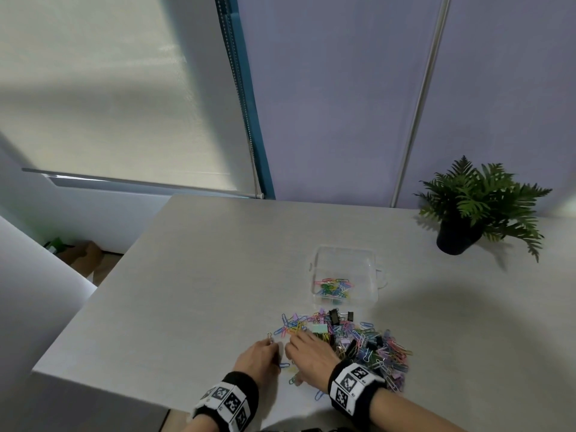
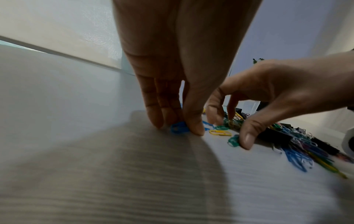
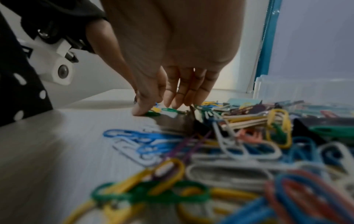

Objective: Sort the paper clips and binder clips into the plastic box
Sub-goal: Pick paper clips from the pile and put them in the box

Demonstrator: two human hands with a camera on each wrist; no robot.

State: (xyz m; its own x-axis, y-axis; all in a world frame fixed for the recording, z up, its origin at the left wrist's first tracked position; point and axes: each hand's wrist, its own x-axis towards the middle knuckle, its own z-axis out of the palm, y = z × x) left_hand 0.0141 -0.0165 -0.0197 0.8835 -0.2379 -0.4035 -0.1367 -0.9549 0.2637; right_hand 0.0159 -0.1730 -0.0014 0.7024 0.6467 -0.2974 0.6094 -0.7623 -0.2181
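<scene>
Nearby, potted plant (image 1: 470, 207) stands behind plastic box (image 1: 344, 260).

loose wire paper clips (image 1: 371, 347): blue, pink, yellow, green, white, purple | folding metal binder clips (image 1: 335, 315): black, one mint | small plastic box (image 1: 344, 255): clear | wristbands (image 1: 355, 385): black, black-and-white square markers | wood-grain table (image 1: 193, 275): pale grey | potted fern (image 1: 477, 198): green, black pot

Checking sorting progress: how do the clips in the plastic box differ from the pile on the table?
The clips in the box are a small cluster; the pile on the table is far bigger and spread wide. The box shows only coloured paper clips; the pile also holds black binder clips. Both hands, left and right, work at the pile, not the box. Both groups are multicoloured.
</scene>
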